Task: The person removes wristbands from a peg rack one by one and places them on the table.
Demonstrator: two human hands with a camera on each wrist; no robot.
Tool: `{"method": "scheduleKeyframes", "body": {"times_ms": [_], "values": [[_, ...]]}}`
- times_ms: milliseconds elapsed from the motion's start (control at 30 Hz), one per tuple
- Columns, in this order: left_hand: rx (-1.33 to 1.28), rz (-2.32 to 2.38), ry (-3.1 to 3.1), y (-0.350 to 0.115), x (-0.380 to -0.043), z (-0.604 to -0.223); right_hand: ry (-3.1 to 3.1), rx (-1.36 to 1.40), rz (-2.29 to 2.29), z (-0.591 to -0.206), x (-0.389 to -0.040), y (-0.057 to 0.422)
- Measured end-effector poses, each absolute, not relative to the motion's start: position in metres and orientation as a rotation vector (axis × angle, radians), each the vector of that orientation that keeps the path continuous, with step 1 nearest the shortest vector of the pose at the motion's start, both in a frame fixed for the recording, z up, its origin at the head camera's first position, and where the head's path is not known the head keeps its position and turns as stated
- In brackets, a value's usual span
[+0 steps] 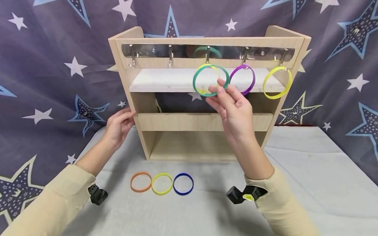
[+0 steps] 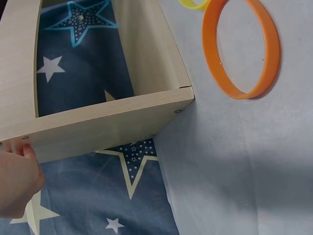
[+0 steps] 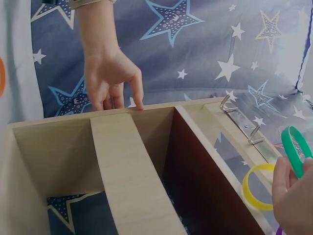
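Note:
My right hand (image 1: 237, 114) pinches a green silicone wristband (image 1: 194, 80) between thumb and fingers, in front of the middle hook (image 1: 208, 54) of a wooden shelf unit (image 1: 192, 122). Behind it, a yellow wristband (image 3: 248, 188) hangs at that hook, partly covered by the green one in the head view. A purple wristband (image 1: 253, 80) and another yellow wristband (image 1: 290, 81) hang from the two hooks to the right. My left hand (image 1: 117, 126) rests its fingertips against the outside of the unit's left side panel (image 2: 107, 132).
On the pale tablecloth (image 1: 160, 217) before the unit lie an orange wristband (image 1: 131, 182), a yellow wristband (image 1: 162, 193) and a blue wristband (image 1: 183, 193) in a row. Two bare hooks are on the rail's left, including the leftmost hook (image 1: 132, 55). A star-patterned curtain (image 1: 52, 102) hangs behind.

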State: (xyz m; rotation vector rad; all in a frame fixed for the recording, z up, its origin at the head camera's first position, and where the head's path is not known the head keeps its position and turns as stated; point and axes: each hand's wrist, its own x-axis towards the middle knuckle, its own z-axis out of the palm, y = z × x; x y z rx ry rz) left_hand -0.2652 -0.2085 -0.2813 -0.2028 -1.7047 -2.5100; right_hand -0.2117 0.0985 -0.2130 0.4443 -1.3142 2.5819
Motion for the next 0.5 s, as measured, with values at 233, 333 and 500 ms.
{"method": "scheduleKeyframes", "body": {"times_ms": [233,333,500], "values": [[-0.216,-2.516,-1.689,-0.208,-0.266,-0.278,-1.42,0.493,2.548,-0.224,-0.21,0.105],[-0.21,-2.523,-1.681,-0.208,-0.266,-0.279,-1.487,0.516,2.513,-0.232,-0.209,0.107],[-0.194,-2.522,-1.695,-0.208,-0.265,-0.281,-1.586,0.509,2.475,-0.245,-0.208,0.108]]}}
